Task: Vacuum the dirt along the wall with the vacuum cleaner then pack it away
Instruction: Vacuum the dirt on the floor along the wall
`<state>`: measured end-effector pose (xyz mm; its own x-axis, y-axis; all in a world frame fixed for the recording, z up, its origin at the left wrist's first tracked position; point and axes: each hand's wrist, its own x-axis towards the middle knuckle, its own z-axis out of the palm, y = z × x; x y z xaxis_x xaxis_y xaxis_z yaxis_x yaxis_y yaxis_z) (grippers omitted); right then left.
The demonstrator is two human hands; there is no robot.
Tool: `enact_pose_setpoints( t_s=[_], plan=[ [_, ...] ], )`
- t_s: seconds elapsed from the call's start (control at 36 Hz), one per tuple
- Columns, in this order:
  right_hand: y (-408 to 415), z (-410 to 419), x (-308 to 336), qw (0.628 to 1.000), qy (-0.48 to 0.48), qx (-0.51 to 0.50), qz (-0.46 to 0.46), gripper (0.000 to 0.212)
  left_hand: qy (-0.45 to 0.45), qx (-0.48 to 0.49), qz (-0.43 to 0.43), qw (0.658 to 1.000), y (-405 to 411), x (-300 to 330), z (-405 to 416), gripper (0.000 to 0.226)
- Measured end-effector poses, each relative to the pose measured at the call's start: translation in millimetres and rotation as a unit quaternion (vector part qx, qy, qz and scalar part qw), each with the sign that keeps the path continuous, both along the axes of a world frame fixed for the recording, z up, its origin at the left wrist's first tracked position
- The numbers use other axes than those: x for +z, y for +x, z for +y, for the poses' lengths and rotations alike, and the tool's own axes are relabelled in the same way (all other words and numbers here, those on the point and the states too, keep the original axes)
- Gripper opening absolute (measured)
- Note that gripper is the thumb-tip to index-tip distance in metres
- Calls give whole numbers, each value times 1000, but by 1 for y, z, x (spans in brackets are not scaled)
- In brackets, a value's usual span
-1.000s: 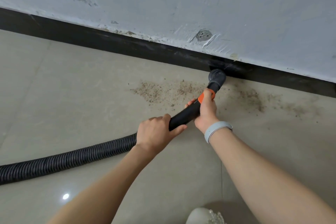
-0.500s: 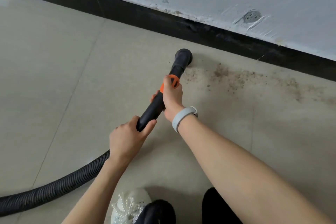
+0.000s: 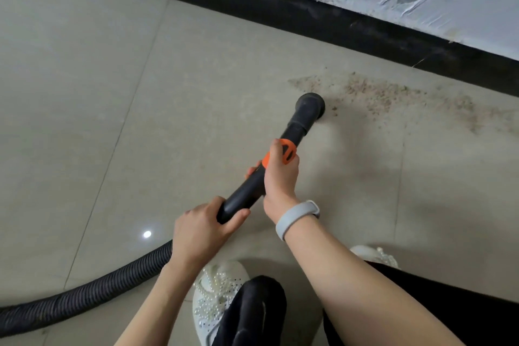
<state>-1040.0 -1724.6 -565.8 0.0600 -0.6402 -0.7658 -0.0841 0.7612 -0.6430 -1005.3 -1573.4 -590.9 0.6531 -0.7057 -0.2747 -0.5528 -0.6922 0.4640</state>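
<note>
Hands (image 3: 202, 230) gripping nozzle (image 3: 304, 116), dirt (image 3: 379, 93) on tiled floor (image 3: 112, 93), black skirting (image 3: 280, 5)

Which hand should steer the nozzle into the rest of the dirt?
Right. The right hand grips by the orange collar, nearest the nozzle and dirt; the left hand holds farther back by the hose.

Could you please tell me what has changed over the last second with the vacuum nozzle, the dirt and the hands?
The nozzle has come away from the black baseboard, where it stood a second ago, and now sits out on the floor tile at the left end of the dirt. Less dirt lies left of it. Unchanged: the right hand grips by the orange collar, the left hand where the hose begins.
</note>
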Motion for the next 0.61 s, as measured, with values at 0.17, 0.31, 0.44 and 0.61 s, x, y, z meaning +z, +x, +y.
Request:
enact_pose_setpoints(
  t_s=[0.17, 0.31, 0.44, 0.61],
  plan=[
    [22, -13, 7, 1000, -7, 21, -17, 25, -24, 28, -22, 999, 10, 1, -13, 72],
    [50, -15, 12, 995, 22, 82, -49, 29, -24, 85, -14, 996, 26, 2, -11, 63],
    [43, -16, 10, 996, 27, 71, -46, 35, -11, 68, 34, 997, 28, 4, -14, 47],
    [1, -3, 3, 1000, -6, -19, -17, 17, -17, -26, 30, 999, 13, 0, -5, 64]
  ],
)
